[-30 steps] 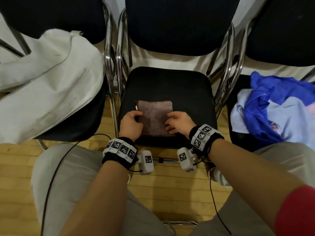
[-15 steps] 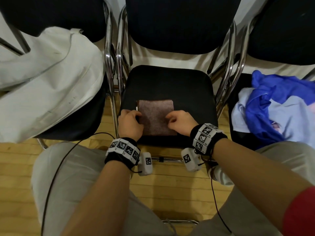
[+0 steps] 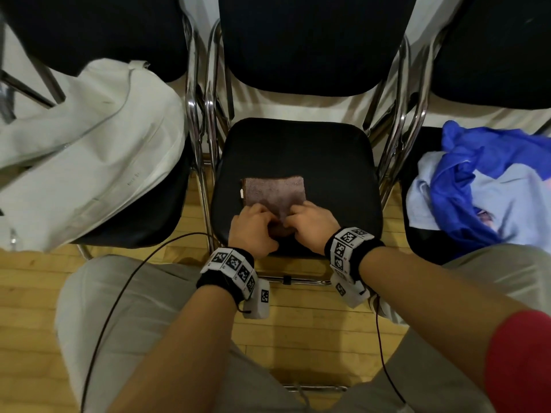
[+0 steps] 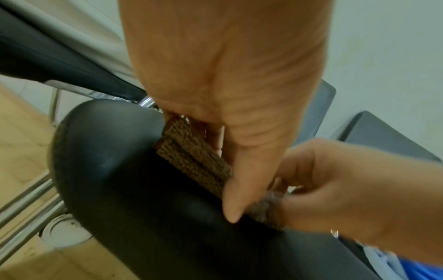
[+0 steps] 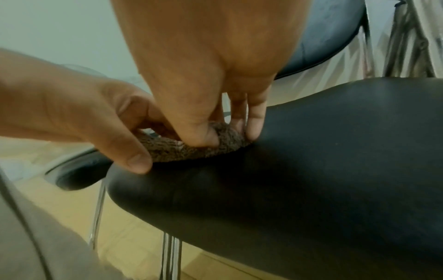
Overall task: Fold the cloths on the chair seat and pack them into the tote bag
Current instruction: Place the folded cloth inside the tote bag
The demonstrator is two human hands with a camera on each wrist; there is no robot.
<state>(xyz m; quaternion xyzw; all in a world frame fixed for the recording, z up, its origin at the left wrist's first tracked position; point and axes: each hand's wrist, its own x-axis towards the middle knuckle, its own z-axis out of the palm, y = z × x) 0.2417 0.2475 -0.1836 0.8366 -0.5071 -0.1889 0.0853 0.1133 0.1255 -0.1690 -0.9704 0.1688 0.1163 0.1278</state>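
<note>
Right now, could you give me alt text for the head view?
Both hands, left hand and right hand, pinch the near edge of a folded brown terry cloth on a black padded chair seat. A cream canvas tote bag lies on the chair to the left.

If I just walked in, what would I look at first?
Probably the two hands in the middle: the left hand and the right hand both pinch the near edge of a small folded brown towel lying on the black padded chair seat. Next you would spot the big cream canvas tote bag slumped on the chair to the left, and the bright blue crumpled cloth piled on the chair to the right.
</note>
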